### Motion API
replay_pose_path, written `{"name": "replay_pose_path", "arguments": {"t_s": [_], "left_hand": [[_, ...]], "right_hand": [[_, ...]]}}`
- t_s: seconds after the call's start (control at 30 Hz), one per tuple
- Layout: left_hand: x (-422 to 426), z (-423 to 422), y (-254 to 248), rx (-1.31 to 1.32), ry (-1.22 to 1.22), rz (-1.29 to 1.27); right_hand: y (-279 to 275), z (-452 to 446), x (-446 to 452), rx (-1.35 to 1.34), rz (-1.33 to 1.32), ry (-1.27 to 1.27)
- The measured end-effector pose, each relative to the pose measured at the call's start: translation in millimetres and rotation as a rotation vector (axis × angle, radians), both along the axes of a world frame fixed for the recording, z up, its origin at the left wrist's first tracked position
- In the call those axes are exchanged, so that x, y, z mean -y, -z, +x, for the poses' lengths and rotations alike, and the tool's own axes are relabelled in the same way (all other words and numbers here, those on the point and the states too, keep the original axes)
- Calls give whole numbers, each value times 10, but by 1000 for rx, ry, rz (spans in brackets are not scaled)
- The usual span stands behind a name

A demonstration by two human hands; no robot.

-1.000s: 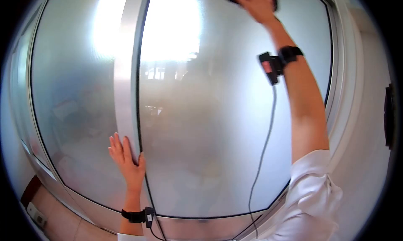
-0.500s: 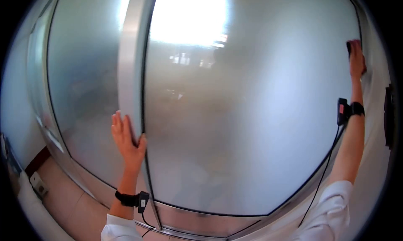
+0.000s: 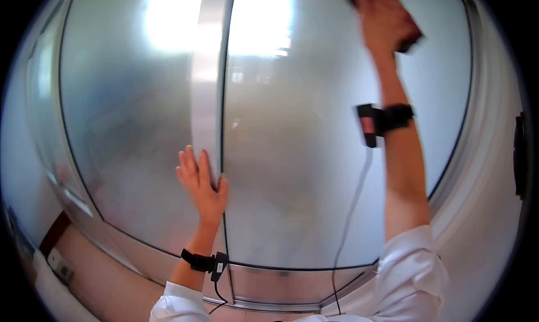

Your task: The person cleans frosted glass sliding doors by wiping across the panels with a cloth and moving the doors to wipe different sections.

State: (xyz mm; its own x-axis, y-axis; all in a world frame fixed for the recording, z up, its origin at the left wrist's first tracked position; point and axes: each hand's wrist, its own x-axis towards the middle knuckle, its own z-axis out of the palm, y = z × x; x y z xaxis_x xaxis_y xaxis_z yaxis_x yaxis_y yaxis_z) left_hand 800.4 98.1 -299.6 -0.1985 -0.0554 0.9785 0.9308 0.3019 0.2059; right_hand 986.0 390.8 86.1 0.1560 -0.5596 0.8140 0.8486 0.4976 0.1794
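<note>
My left hand (image 3: 202, 187) rests with fingers spread on the upright metal frame strip (image 3: 207, 97) and the edge of the left pane. High on the right frosted glass panel (image 3: 292, 170), my right hand (image 3: 383, 27) holds a dark red cloth (image 3: 409, 26) with black corners against the surface. Motion blurs this hand, and part of the cloth is hidden beneath it. Each wrist wears a black strap with a small box and a cable.
A second frosted panel (image 3: 126, 131) stands left of the strip. The metal bottom rail (image 3: 275, 283) runs below, over a tiled floor (image 3: 101, 260). A white wall socket box (image 3: 59, 265) sits low at left. A black object (image 3: 520, 156) is at the right edge.
My right hand has moved with the cloth from the right edge of the glass up and left across the panel. My left hand stays on the frame strip while the view has shifted.
</note>
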Motion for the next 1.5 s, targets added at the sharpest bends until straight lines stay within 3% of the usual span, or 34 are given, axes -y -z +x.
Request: {"name": "replay_pose_path", "arguments": {"t_s": [0.03, 0.07, 0.1, 0.13, 0.17, 0.37, 0.5, 0.77, 0.97, 1.1, 1.17, 1.27, 1.5], "left_hand": [[-5, 1, 12, -19, 46, -13], [0, -8, 27, -4, 17, -15], [-8, 3, 5, 15, -12, -16], [-25, -4, 9, 3, 29, -25], [-30, -25, 28, -9, 7, -14], [-24, -69, 35, -44, -18, -28], [-21, -59, 41, -39, -42, -43], [-11, 18, -7, -13, 28, -26], [-19, -42, 27, -20, 15, -17], [-33, -88, 61, -34, 61, -1], [-33, -12, -14, -19, 81, 2], [3, -1, -40, 14, 16, -7], [-6, -20, 8, 26, 61, 20]], "right_hand": [[257, -266, 520, -137, 37, 104], [377, -465, 892, -86, -144, -97], [416, -196, 2111, 178, -928, -175], [671, -715, 1488, -5, -276, 179], [891, -1044, 1277, 200, -139, -16], [1859, -811, 1397, 844, -61, -352], [1893, -5, 799, 989, -42, -301], [1406, 1826, -570, 363, -231, -2], [1536, 2586, -1261, 184, -352, -82], [1598, 2850, -1435, 276, -308, -113], [1652, 2744, -1458, 199, -328, -222], [2018, 2302, -1132, -26, -434, -131], [2509, 607, 302, 246, -379, -74]]}}
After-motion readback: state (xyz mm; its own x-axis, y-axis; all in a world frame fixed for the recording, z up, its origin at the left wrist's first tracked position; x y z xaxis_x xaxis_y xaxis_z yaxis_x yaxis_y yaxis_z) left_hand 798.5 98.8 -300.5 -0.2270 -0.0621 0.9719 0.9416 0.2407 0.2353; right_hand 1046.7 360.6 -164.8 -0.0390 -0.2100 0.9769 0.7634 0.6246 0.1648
